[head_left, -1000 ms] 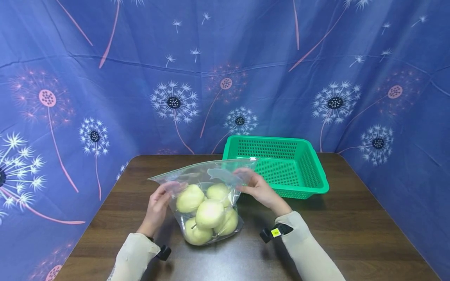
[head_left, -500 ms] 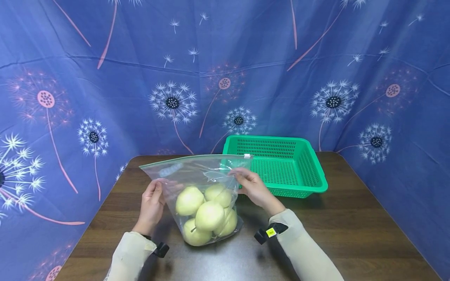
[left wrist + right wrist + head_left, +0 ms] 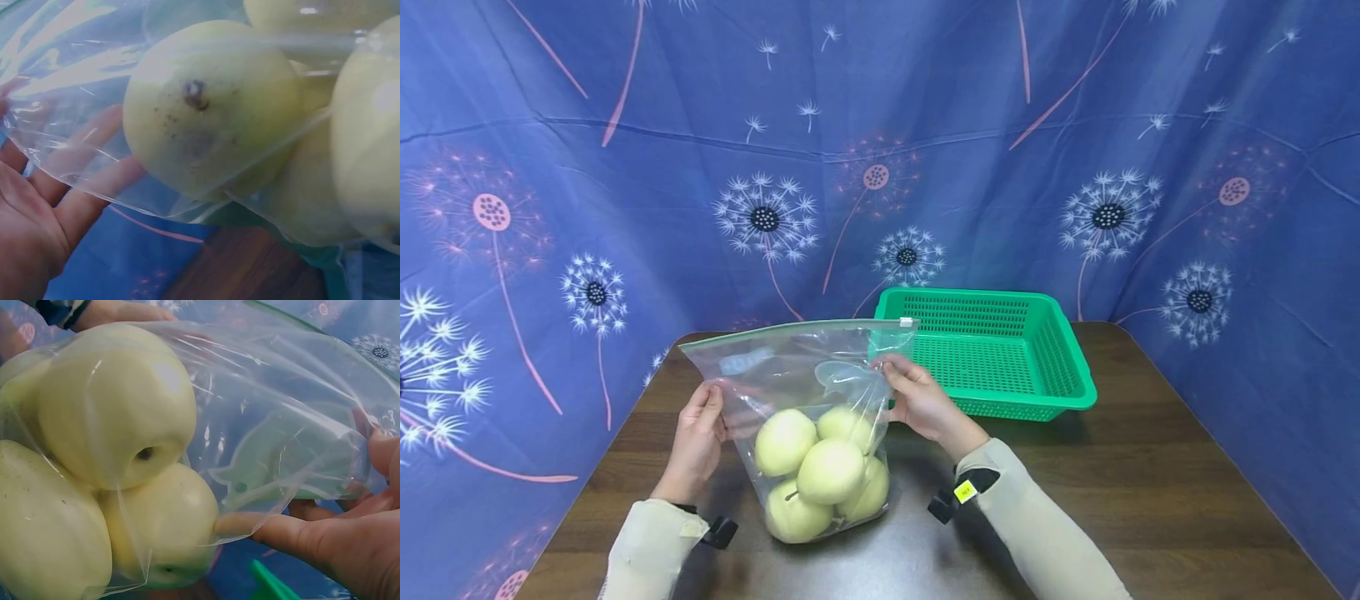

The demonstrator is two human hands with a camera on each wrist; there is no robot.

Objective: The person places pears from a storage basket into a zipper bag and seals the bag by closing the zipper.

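A clear slider zip bag [image 3: 805, 367] holds several pale yellow-green pears [image 3: 831, 472], piled in its lower part. Its top edge runs slanting, with the white slider [image 3: 906, 322] at the right end. My left hand [image 3: 698, 429] pinches the bag's left side below the zip, with some fingers behind the film. On the opposite side, my right hand [image 3: 925, 402] grips the plastic between thumb and fingers. In the right wrist view, one right-hand finger [image 3: 275, 530] reaches under the film beside a pear [image 3: 164, 528]. Whether the bag's bottom touches the table is unclear.
Behind the bag, to the right, a green perforated plastic basket [image 3: 981, 358] stands on the brown wooden table [image 3: 1120, 492]. The bag's upper right corner overlaps its left side from my view. A blue dandelion-print cloth [image 3: 985, 192] hangs around the table.
Both hands have moved left and slightly towards me with the bag. Its upper part now stands taller and spread wider above the pears. The basket stays in place.
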